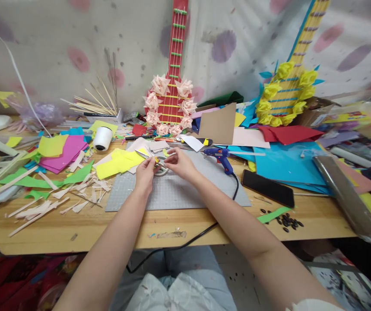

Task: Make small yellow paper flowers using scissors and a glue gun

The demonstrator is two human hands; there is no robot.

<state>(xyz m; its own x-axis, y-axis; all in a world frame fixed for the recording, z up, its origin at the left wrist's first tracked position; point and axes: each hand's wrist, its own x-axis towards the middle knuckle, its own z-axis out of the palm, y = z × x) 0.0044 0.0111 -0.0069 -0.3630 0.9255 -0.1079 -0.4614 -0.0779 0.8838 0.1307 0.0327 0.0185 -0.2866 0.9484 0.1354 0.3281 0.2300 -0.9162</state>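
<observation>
Both my hands meet over the grey cutting mat (179, 190) at the table's middle. My left hand (145, 172) is closed in a pinch on a thin stick with a small yellow bit (157, 160) at its tip. My right hand (179, 163) has its fingers pinched on the other end of the same small piece. A roll of clear tape (162, 171) lies on the mat just under the hands. Yellow paper sheets (118, 163) lie to the left of my left hand.
A blue glue gun (219, 156) lies right of my hands, its black cord running off the table's front edge. A black phone (267, 188), a white thread spool (103, 138), pink and green paper, wood strips and two paper guitars (172, 93) crowd the table.
</observation>
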